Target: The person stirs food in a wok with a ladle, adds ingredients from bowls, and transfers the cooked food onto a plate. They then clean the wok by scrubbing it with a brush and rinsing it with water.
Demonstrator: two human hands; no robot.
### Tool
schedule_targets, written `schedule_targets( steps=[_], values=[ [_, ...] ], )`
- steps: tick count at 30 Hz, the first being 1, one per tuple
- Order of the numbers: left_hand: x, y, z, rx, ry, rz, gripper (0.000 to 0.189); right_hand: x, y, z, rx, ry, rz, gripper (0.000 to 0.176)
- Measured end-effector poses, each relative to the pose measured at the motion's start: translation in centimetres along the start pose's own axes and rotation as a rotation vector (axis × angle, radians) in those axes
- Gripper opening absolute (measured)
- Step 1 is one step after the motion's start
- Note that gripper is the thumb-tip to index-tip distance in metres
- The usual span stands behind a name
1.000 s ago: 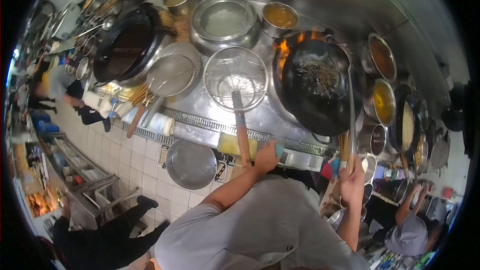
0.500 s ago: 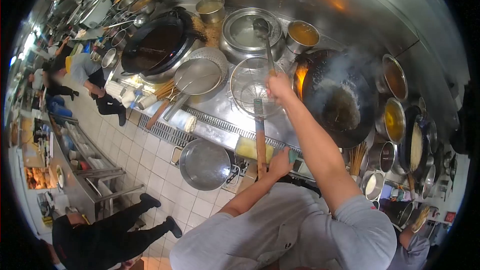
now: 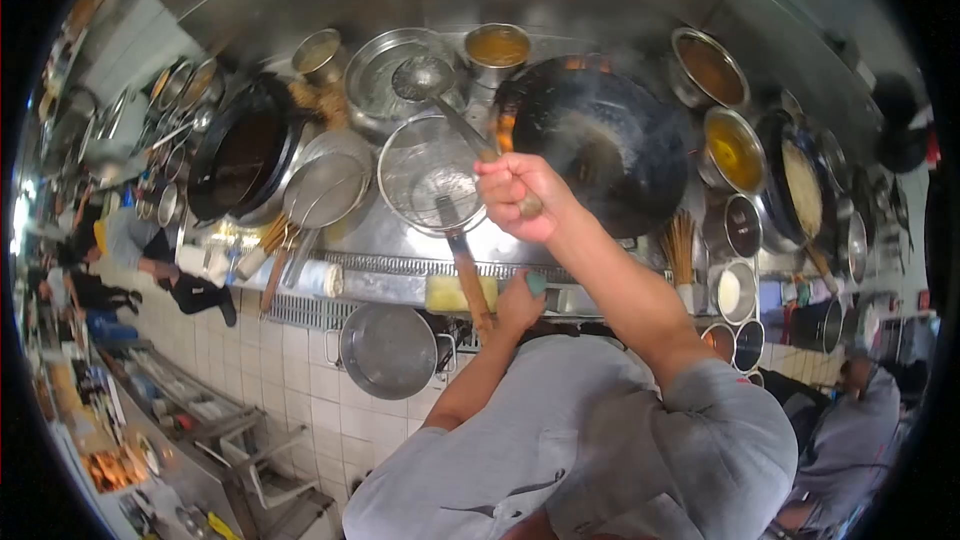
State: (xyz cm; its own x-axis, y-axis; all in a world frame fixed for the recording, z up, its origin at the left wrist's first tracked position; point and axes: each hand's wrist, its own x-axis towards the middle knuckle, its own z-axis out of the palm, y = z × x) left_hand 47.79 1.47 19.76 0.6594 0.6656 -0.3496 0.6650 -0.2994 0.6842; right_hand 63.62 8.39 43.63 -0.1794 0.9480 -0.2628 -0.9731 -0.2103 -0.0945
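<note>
My right hand (image 3: 525, 198) is closed round the handle of a ladle (image 3: 423, 78). The ladle's bowl hangs over the wide steel pot (image 3: 362, 70) of pale liquid. Below the ladle lies a round wire-mesh strainer (image 3: 425, 165), its wooden handle pointing towards me. At the stove's front edge, my left hand (image 3: 518, 305) is closed by a small green object (image 3: 537, 283), which it seems to grip; most of its fingers are hidden. A yellow sponge-like block (image 3: 450, 292) lies beside that hand. Right of the ladle is a black wok (image 3: 640, 140), with flame at its left rim.
At left sit another wok (image 3: 250, 155) of dark liquid and a perforated strainer (image 3: 328, 185). Bowls of brown sauce (image 3: 708, 68) and yellow liquid (image 3: 735, 148) stand at right. A large pan (image 3: 388, 350) is low in front. Other people (image 3: 845, 440) are at the right and far left.
The view has turned, shifting the stove leftward. My right hand has brought the ladle up and nearer, its bowl now tilted over the pot. Smoke above the wok has thinned. My left hand keeps its place.
</note>
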Motion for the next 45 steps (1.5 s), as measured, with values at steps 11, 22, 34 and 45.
schedule_targets(
  steps=[11, 22, 34, 45],
  values=[
    [0.3, -0.1, -0.9, -1.39, -0.339, -0.098, 0.045, -23.7, 2.0, 0.6, -0.222, 0.277, -0.168, 0.019],
    [-5.3, 20.6, 1.4, -1.902, -0.83, 0.087, 0.069, -32.4, 5.2, -9.5, -0.116, 0.34, -0.239, 0.009],
    [-10.9, 20.6, -3.6, -2.034, -0.858, 0.189, 0.06, -37.2, 2.9, -32.4, -2.154, 1.699, -0.16, 0.071],
    [-10.2, 16.1, -11.3, -2.079, -0.8, -0.06, 0.053, -38.0, 4.6, -21.3, -0.696, 1.162, -0.909, 0.066]
  ],
)
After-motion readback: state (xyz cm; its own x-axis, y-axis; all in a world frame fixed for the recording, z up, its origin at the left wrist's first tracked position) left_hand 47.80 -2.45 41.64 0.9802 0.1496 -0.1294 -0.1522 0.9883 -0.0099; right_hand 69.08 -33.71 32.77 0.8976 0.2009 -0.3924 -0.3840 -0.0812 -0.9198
